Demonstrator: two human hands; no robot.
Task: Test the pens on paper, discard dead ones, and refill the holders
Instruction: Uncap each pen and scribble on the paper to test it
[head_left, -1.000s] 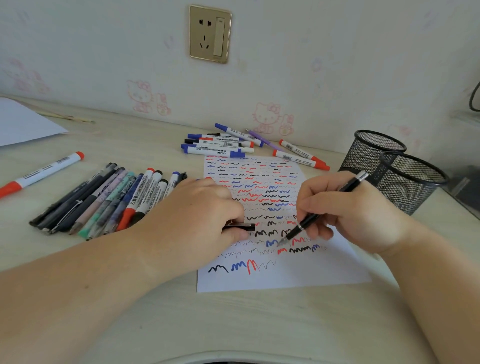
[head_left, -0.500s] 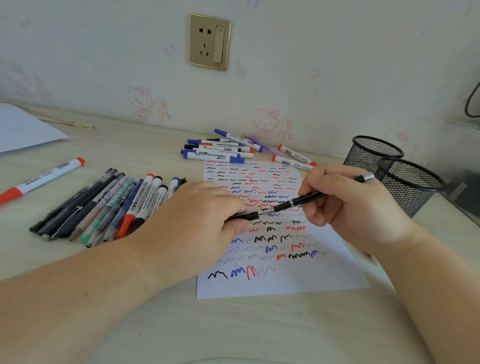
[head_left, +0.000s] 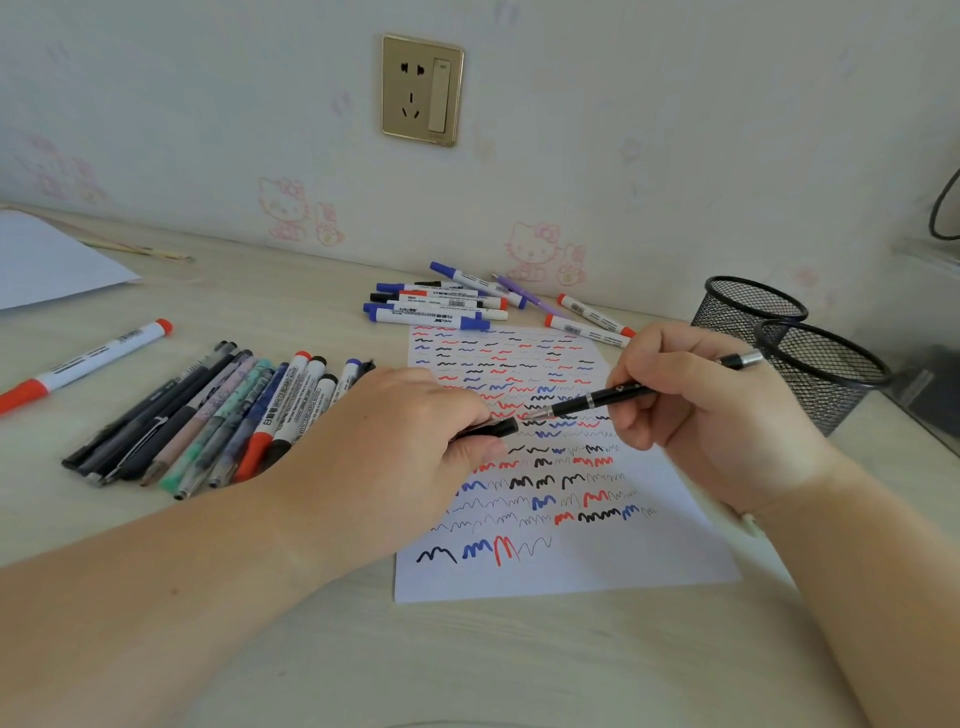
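Your right hand (head_left: 727, 415) grips a black pen (head_left: 623, 392), fingers curled round the barrel, with the silver end pointing back toward the mesh holders. One second ago this pen stood steeply with its tip on the paper near the lower scribble rows. It is now lifted off the sheet and lies nearly level, tip pointing left toward your left hand.

Your left hand (head_left: 395, 441) rests on the left edge of the paper (head_left: 597, 566), fingers curled, pinching a black pen cap (head_left: 493, 428). The cap's open end faces the pen tip. The two are just apart, not yet joined. Half a second ago they stood in much the same relation; the tip now sits slightly higher than the cap mouth.

The paper carries rows of red, blue and black scribbles and has not shifted. A row of pens and markers (head_left: 218, 415) lies side by side to the left of your left hand. A separate red-capped marker (head_left: 83, 364) lies further left. A second group of whiteboard markers (head_left: 441, 306) lies beyond the top edge of the paper, near the wall. Two black mesh holders (head_left: 810, 374) stand at the right, touching each other. None of these has moved.
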